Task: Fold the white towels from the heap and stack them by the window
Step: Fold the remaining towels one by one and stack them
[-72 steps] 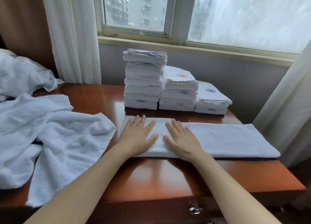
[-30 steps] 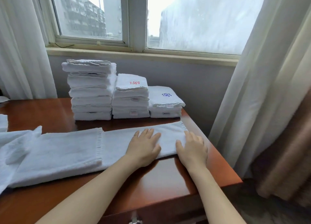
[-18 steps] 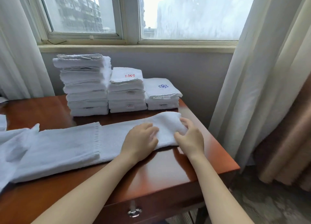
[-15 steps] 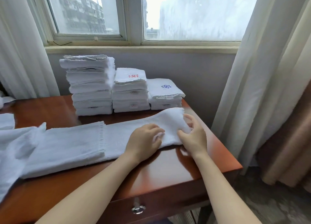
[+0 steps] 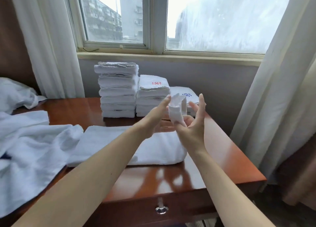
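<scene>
View from above a person's two bare forearms reaching over a reddish wooden counter (image 5: 171, 180) below a window (image 5: 213, 18).

Both hands are raised above the counter, palms turned toward each other, with one end of a white towel (image 5: 136, 146) standing up between them. The rest of this towel lies in a long folded band across the middle of the counter, its right end rounded over.

The right hand (image 5: 193, 124) has its fingers spread and pointing up. The lifted towel end is wrapped over its thumb, whose tip shows below the cloth. The left hand (image 5: 156, 117) has straight fingers just beside the cloth, but its grip cannot be made out.

The heap (image 5: 30, 151) of loose white towels covers the left side of the counter, touching the folded towel.

At the far edge, against the wall under the window, stand three stacks (image 5: 118, 91) of folded white towels, side by side. The left one is tallest and the right one lowest, partly hidden behind the hands. The middle stack's top towel has a red mark and the right stack's a blue one.

Pale curtains (image 5: 282, 76) hang on both sides.
</scene>
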`<state>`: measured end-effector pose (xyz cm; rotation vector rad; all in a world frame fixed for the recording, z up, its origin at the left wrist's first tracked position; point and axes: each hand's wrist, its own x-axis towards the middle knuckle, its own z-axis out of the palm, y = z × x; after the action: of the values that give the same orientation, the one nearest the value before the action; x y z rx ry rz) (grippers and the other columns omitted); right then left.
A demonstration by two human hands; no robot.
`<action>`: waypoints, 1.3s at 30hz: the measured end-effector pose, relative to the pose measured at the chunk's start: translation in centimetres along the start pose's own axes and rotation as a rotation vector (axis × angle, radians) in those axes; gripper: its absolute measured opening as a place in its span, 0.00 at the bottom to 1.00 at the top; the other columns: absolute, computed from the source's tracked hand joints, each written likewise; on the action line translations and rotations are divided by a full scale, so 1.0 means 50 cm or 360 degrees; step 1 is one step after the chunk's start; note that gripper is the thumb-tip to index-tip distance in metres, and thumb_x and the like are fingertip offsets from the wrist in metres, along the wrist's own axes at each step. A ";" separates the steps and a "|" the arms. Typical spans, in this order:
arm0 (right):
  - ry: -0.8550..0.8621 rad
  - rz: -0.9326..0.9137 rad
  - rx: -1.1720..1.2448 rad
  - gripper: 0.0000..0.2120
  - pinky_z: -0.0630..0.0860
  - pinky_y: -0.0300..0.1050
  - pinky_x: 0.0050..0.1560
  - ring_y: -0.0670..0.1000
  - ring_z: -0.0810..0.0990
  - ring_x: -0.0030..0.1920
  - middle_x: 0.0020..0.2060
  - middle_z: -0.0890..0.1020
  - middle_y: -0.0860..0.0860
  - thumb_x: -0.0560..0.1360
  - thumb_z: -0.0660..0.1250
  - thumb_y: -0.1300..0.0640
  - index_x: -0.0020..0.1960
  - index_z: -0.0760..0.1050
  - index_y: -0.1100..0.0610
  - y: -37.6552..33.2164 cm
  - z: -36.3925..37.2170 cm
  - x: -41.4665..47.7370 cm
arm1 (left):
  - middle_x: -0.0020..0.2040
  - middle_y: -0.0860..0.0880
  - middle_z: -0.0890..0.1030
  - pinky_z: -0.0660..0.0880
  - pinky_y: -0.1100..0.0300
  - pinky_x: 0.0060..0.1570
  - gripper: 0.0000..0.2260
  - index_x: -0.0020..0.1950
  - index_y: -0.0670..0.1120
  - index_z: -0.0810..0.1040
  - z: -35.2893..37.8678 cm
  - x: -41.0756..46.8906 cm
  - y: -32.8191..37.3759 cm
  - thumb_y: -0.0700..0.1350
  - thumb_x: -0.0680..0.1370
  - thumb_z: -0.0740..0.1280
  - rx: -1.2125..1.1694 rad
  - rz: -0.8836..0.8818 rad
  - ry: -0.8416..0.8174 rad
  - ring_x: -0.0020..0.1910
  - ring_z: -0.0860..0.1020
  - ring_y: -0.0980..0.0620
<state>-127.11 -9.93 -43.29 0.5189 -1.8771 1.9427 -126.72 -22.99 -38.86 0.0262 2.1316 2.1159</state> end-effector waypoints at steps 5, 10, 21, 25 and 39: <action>-0.0376 -0.0154 -0.0055 0.52 0.81 0.47 0.49 0.52 0.84 0.49 0.71 0.65 0.43 0.69 0.66 0.73 0.75 0.45 0.32 -0.039 0.122 -0.020 | 0.57 0.40 0.83 0.75 0.50 0.64 0.32 0.68 0.44 0.74 -0.164 -0.051 0.043 0.68 0.76 0.61 0.0060 -0.0213 0.0118 0.58 0.82 0.46; -0.0649 -0.0247 -0.0164 0.54 0.77 0.32 0.50 0.46 0.82 0.57 0.71 0.63 0.33 0.68 0.63 0.73 0.75 0.41 0.29 -0.070 0.235 -0.061 | 0.49 0.47 0.86 0.80 0.56 0.52 0.15 0.58 0.46 0.80 -0.287 -0.116 0.035 0.51 0.75 0.70 0.0394 -0.0208 0.0446 0.49 0.85 0.51; -0.1001 -0.0110 -0.0703 0.39 0.61 0.37 0.70 0.44 0.60 0.76 0.78 0.59 0.41 0.75 0.64 0.46 0.79 0.46 0.41 -0.020 0.317 -0.102 | 0.38 0.45 0.79 0.74 0.63 0.28 0.10 0.48 0.43 0.78 -0.441 -0.211 -0.069 0.31 0.75 0.61 0.0389 -0.0257 0.0775 0.29 0.79 0.55; -0.1080 0.0006 -0.1603 0.33 0.39 0.61 0.77 0.52 0.46 0.80 0.80 0.52 0.51 0.81 0.53 0.40 0.81 0.48 0.51 0.016 0.302 -0.085 | 0.43 0.44 0.80 0.74 0.58 0.37 0.12 0.49 0.45 0.78 -0.450 -0.217 -0.119 0.31 0.74 0.60 0.0570 -0.0286 0.0792 0.39 0.78 0.48; -0.1266 0.0109 -0.1917 0.34 0.38 0.59 0.77 0.52 0.45 0.80 0.80 0.49 0.54 0.80 0.44 0.35 0.80 0.51 0.52 0.062 0.277 -0.058 | 0.67 0.53 0.71 0.67 0.53 0.66 0.23 0.73 0.56 0.70 -0.364 -0.178 -0.137 0.41 0.79 0.60 0.2035 0.0326 0.0811 0.68 0.68 0.51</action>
<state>-126.30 -23.90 -46.96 0.8354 -3.0518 0.2839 -119.33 -42.15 -44.89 -0.1816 3.4767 0.4688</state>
